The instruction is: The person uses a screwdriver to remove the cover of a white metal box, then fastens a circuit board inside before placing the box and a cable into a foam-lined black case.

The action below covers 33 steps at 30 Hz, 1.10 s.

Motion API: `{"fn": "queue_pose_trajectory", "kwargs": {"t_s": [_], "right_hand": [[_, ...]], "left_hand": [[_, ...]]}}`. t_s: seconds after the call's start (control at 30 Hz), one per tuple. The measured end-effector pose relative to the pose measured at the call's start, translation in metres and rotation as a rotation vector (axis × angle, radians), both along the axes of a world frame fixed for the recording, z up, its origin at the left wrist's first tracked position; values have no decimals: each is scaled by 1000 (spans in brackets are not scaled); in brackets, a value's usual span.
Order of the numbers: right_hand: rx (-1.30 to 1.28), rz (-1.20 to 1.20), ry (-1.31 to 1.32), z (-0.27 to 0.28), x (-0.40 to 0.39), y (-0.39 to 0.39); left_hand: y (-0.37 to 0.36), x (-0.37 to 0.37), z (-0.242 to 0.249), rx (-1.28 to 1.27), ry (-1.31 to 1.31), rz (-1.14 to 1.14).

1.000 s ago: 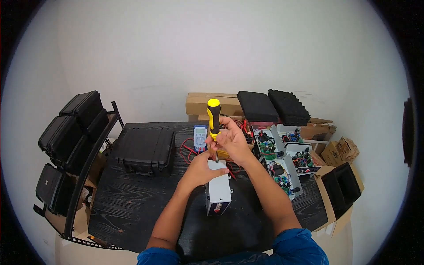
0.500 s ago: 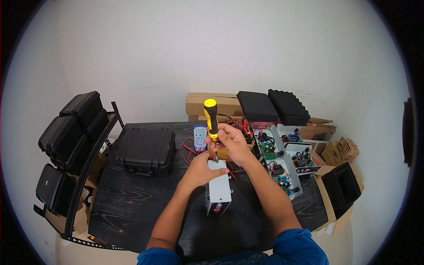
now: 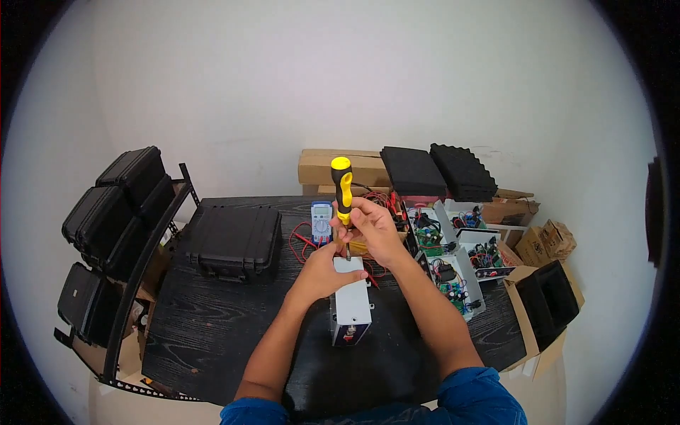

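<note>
A white metal box with a dark label on its near end stands on the black table in front of me. My left hand is closed around its far part, thumb across the top. In my right hand is a yellow and black screwdriver, gripped low near the shaft. It is held almost upright, its tip at the far end of the box top. Whether the tip sits in a screw is too small to tell. Just beyond my left hand lies a blue-grey multimeter with red leads.
A black hard case rests at the table's left, beside a rack of similar cases. Opened white enclosures with circuit boards stand at the right. Behind them are black foam pads and a long cardboard box.
The screwdriver's handle has turned about its axis and leans slightly more to the right. My left hand and the box have stayed put.
</note>
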State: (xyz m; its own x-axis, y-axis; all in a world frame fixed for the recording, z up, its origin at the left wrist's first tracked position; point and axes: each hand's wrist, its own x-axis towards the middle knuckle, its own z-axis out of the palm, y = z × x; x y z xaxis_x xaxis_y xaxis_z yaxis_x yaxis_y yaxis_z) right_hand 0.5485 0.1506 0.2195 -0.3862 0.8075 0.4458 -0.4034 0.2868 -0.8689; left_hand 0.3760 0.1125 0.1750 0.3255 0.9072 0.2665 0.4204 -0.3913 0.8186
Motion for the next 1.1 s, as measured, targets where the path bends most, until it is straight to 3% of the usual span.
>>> {"fn": "queue_pose_trajectory", "kwargs": {"t_s": [0.17,0.37,0.47,0.77,1.1], "right_hand": [[108,-73,-87,-2,1,0],[-47,-47,23,5,0,0],[88,-182,-23,-1,-3,-4],[2,-131,22,7,5,-2],[111,-402,157,10,16,-9]], "left_hand": [[-1,1,1,-23,-46,-24],[2,0,-5,39,-49,-32],[6,-2,-11,127,-83,-59],[10,-7,-10,100,-127,-101],[11,-5,-12,63,-227,-20]]}}
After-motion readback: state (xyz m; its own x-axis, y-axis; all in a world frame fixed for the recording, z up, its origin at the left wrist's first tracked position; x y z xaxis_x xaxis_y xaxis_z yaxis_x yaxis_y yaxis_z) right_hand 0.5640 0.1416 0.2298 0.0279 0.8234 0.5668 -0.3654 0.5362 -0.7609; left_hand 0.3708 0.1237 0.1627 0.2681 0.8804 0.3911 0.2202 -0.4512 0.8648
